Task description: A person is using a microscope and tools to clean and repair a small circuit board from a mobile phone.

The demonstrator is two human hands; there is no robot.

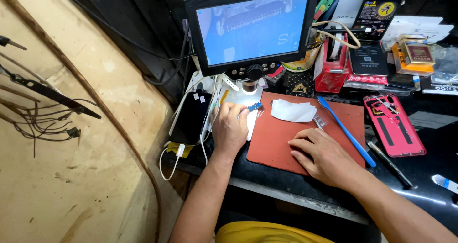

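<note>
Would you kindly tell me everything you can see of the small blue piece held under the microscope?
The small blue piece is a tiny, flat, bright blue part, too small to make out in detail; it looks like a little circuit board. The left hand pinches it at the fingertips and holds it over the lit white stage beneath the microscope lens. It sits just beyond the left edge of the red-brown mat. The right hand lies flat on that mat, apart from the piece.

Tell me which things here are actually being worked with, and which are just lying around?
In use:
left hand, fingers pinching a small blue part under the microscope lens
microscope screen
right hand, resting flat on the red mat

Lying about:
blue brush
white cloth
pink phone case
black phone
</note>
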